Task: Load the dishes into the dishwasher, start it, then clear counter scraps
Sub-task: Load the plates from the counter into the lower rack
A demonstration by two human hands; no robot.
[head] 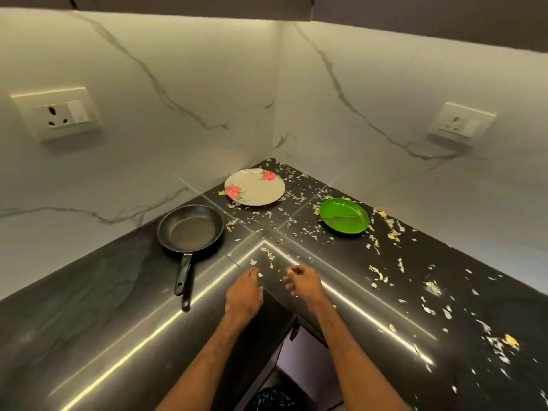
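Fingers (252, 275) at scattered scraps (268, 253), pan (189, 228) beside — handle (184, 274) toward counter (89, 321) edge.

The worktop (89, 292) is glossy black. The pan (189, 228) is black; one plate (255, 187) grey with red flowers, the other plate (344, 216) green. Scraps (378, 272) are pale, walls (133, 114) white with grey veins.

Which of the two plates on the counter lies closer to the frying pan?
The pale plate with red flowers: it sits just beyond the frying pan, up and to its right. The green plate lies much farther to the right.
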